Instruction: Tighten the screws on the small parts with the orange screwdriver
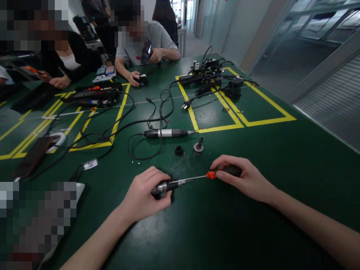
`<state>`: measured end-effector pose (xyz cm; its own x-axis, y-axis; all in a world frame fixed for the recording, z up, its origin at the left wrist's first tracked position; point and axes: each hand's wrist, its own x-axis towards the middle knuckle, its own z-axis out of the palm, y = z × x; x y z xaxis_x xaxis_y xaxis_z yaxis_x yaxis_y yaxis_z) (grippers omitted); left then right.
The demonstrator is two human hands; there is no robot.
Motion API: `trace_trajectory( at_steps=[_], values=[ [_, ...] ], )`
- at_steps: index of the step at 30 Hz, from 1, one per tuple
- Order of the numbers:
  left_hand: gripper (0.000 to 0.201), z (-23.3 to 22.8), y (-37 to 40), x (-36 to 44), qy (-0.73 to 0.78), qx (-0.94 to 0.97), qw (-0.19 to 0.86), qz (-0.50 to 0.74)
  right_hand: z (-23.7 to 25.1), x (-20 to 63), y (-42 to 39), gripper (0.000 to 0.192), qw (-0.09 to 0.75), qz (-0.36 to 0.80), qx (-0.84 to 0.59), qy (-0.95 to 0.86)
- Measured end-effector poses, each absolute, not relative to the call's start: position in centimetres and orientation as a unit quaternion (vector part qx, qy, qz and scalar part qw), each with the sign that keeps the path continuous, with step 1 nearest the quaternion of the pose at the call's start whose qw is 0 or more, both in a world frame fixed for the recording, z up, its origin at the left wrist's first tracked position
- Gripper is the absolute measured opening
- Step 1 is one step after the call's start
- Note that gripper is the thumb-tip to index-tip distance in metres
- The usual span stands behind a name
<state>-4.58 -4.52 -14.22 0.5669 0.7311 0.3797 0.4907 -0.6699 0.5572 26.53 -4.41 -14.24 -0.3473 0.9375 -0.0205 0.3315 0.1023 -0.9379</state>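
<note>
Bare green table (pixel 281 157) right of hands, ahead – rotary tool (pixel 165 133), 2 small fittings (pixel 189 149)

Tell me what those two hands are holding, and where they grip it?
The left hand clasps a small metal tool piece at its rear end. The right hand holds a screwdriver by its black handle, tip set into that piece.

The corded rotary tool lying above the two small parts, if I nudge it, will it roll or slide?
The rotary tool looks round-bodied, so it would probably roll sideways. Its looped cord seems floppy and would likely drag, limiting travel. The metal section suggests some weight for its size.
</note>
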Motion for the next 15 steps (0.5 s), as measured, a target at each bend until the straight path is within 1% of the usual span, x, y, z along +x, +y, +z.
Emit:
trace_trajectory(
  at_steps=[2, 4, 7, 10, 15],
  values=[
    [0.017, -14.10, -4.68, -4.51, 0.351, 0.862, 0.198, 0.306, -14.06, 26.44, -4.59, 0.033, 0.311, 0.484, -0.466, -0.672],
    [0.018, -13.95, -4.76, -4.53, 0.349, 0.863, 0.197, 0.307, -13.84, 26.37, -4.78, 0.030, 0.310, 0.492, -0.466, -0.667],
    [0.020, -13.79, -4.84, -4.68, 0.354, 0.863, 0.202, 0.299, -13.57, 26.34, -5.02, 0.022, 0.331, 0.483, -0.477, -0.655],
    [0.022, -13.83, -4.96, -4.81, 0.356, 0.860, 0.201, 0.305, -13.60, 26.38, -5.21, 0.022, 0.347, 0.486, -0.468, -0.652],
    [0.025, -14.09, -5.07, -4.81, 0.358, 0.857, 0.195, 0.315, -14.31, 26.43, -5.38, 0.040, 0.331, 0.494, -0.462, -0.658]
  ],
)
